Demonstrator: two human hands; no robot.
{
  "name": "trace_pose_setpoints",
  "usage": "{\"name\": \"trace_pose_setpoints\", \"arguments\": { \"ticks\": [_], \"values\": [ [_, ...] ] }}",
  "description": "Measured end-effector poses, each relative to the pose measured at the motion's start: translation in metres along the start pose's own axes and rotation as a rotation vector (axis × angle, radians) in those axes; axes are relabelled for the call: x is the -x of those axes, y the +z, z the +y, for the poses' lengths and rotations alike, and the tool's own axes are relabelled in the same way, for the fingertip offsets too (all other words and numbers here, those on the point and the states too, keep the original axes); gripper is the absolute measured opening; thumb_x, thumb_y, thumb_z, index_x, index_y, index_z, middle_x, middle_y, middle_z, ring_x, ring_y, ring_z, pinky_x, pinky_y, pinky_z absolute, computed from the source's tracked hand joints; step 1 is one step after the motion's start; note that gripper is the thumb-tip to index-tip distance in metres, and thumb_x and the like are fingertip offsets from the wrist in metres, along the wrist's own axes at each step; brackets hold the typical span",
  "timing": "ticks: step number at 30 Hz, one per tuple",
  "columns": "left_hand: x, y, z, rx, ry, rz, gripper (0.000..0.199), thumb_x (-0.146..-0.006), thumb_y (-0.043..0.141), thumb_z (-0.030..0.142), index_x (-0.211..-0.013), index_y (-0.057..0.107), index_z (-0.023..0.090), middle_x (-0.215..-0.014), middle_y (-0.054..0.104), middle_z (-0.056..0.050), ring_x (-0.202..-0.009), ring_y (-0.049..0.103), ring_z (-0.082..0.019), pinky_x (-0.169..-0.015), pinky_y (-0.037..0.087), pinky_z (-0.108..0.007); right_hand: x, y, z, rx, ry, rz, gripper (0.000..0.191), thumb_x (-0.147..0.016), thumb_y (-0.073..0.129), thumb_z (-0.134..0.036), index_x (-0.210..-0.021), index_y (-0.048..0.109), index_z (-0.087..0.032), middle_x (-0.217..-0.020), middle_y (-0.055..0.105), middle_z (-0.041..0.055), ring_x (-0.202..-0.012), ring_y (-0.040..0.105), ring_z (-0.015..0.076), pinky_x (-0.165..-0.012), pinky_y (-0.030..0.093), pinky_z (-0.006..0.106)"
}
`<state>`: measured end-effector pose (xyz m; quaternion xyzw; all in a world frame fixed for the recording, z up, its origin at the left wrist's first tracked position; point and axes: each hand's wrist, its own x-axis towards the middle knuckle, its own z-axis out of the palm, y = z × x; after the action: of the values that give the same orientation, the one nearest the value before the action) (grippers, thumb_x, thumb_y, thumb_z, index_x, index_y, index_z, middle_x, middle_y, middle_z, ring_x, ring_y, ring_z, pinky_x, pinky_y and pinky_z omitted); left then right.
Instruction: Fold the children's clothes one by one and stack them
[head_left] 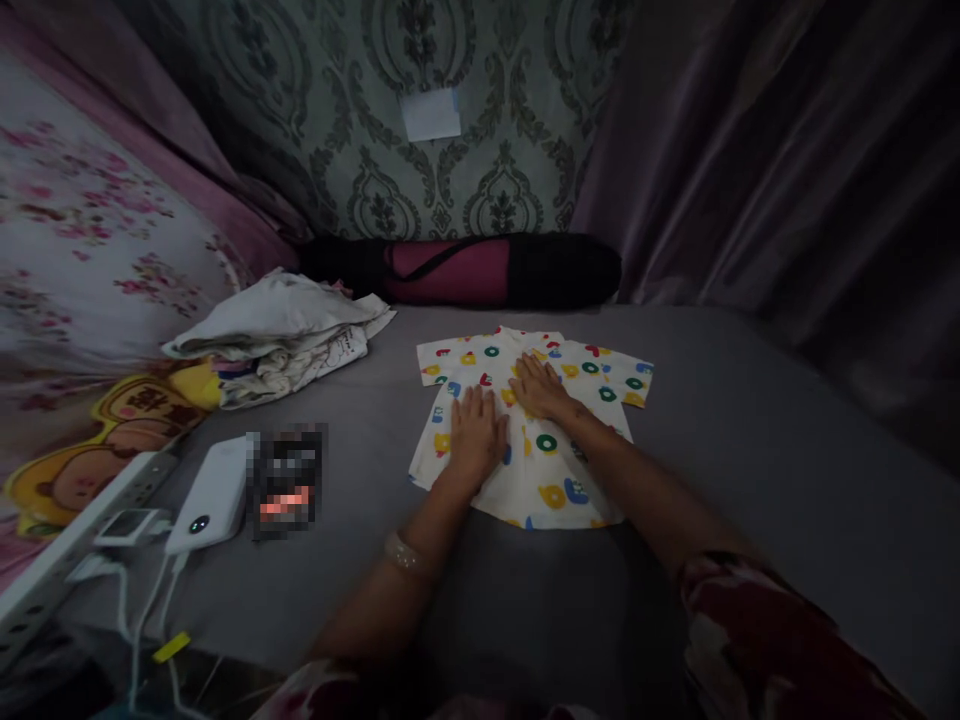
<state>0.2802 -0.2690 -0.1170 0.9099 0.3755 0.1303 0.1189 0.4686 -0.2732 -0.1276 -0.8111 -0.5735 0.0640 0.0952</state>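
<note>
A small white short-sleeved shirt [551, 490] with colourful letter prints lies spread flat on the grey sheet [720, 400], its collar toward the wall. My left hand [477, 432] rests flat on the shirt's left side, fingers stretched out. Higher up, near the middle of the chest, my right hand [540, 388] is also laid flat with its fingers extended. Neither hand grips the cloth. The hands and forearms cover parts of the shirt's front and its right side.
Left of the shirt is a pile of folded clothes [292, 335]. Nearer are a white power bank [214, 495] with cables, a blurred-out item [287, 482], a power strip [82, 540] and a yellow cartoon cushion [112, 450]. A black and pink long bag [457, 272] lies along the wall.
</note>
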Motion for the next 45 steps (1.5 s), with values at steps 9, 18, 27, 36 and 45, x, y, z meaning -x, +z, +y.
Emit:
{"name": "trace_pose_setpoints", "arguments": {
  "ticks": [9, 18, 27, 36, 45],
  "values": [
    [-0.004, -0.006, -0.024, -0.096, -0.105, -0.152, 0.052, -0.096, 0.027, 0.027, -0.142, 0.039, 0.005, -0.155, 0.030, -0.020, -0.145, 0.022, -0.031, -0.116, 0.021, -0.052, 0.061, 0.001, -0.031, 0.009, -0.088, 0.072, 0.064, -0.099, 0.022, -0.043, -0.151, 0.027, -0.006, -0.160, 0.017, 0.0143, -0.148, 0.010, 0.0248, -0.119, 0.007, 0.046],
    [0.003, -0.006, -0.034, -0.158, -0.044, -0.183, 0.053, -0.097, 0.028, 0.030, -0.143, 0.036, 0.006, -0.154, 0.030, -0.022, -0.145, 0.024, -0.032, -0.115, 0.023, -0.053, 0.119, 0.004, -0.063, -0.029, -0.155, 0.054, 0.062, -0.099, 0.026, -0.042, -0.149, 0.032, -0.006, -0.158, 0.022, 0.0155, -0.147, 0.013, 0.0250, -0.119, 0.009, 0.046],
    [0.034, -0.015, -0.067, -0.228, 0.239, -0.182, 0.057, -0.097, 0.030, 0.039, -0.145, 0.036, 0.009, -0.154, 0.031, -0.020, -0.145, 0.025, -0.030, -0.115, 0.026, -0.049, 0.166, -0.004, -0.070, -0.171, -0.292, -0.083, 0.064, -0.100, 0.022, -0.048, -0.152, 0.026, -0.010, -0.159, 0.020, 0.0134, -0.148, 0.011, 0.0228, -0.120, 0.008, 0.044],
    [0.039, -0.028, -0.097, -0.295, 0.172, -0.284, 0.065, -0.098, 0.021, 0.048, -0.150, 0.028, 0.009, -0.157, 0.024, -0.018, -0.145, 0.024, -0.030, -0.115, 0.023, -0.053, 0.184, -0.004, -0.003, -0.055, 0.082, 0.054, 0.061, -0.100, 0.025, -0.044, -0.149, 0.032, -0.009, -0.159, 0.021, 0.0155, -0.147, 0.012, 0.0267, -0.119, 0.004, 0.049],
    [-0.061, -0.083, -0.022, -0.340, 0.155, -0.447, 0.037, -0.088, 0.047, 0.045, -0.105, 0.067, 0.018, -0.118, 0.067, -0.016, -0.110, 0.061, -0.033, -0.096, 0.043, -0.047, 0.187, -0.027, 0.055, -0.415, 0.427, 0.289, 0.039, -0.093, 0.042, -0.034, -0.122, 0.062, -0.016, -0.113, 0.069, 0.0114, -0.098, 0.064, 0.0219, -0.083, 0.048, 0.030]
  ]
}}
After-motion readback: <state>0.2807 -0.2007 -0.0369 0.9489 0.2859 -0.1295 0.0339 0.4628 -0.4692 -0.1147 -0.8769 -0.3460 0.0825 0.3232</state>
